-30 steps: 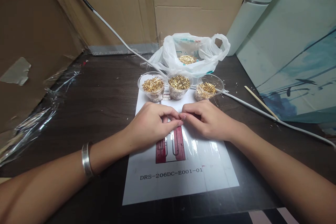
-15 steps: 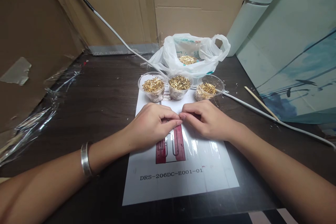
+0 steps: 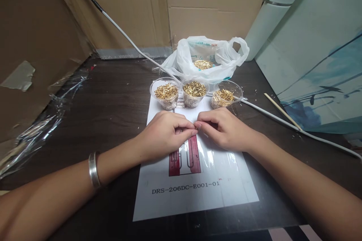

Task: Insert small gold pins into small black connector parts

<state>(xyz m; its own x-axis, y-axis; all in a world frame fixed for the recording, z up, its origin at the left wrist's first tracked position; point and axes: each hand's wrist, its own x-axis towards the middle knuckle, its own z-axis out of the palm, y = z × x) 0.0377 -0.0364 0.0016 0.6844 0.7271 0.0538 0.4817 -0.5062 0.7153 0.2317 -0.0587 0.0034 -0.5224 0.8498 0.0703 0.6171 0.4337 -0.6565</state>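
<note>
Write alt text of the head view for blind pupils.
Left hand and right hand meet at the fingertips over a printed sheet; anything held is too small to tell. Behind are three cups and a white bag, all holding gold pieces.

Your sheet (image 3: 237, 192): white; red-and-pale panel (image 3: 197, 158) with dark linework, black lettering (image 3: 185, 187). Pins (image 3: 166, 91) gold, cups (image 3: 191, 102) clear. Far bag (image 3: 183, 60): white, teal print (image 3: 201, 44). Table (image 3: 113, 101): dark brown, wood-grained. Your left bangle (image 3: 93, 170): silver.

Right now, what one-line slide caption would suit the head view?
Left hand and right hand, fingers close together above a printed sheet, with three clear cups of gold-coloured pieces beyond.
</note>
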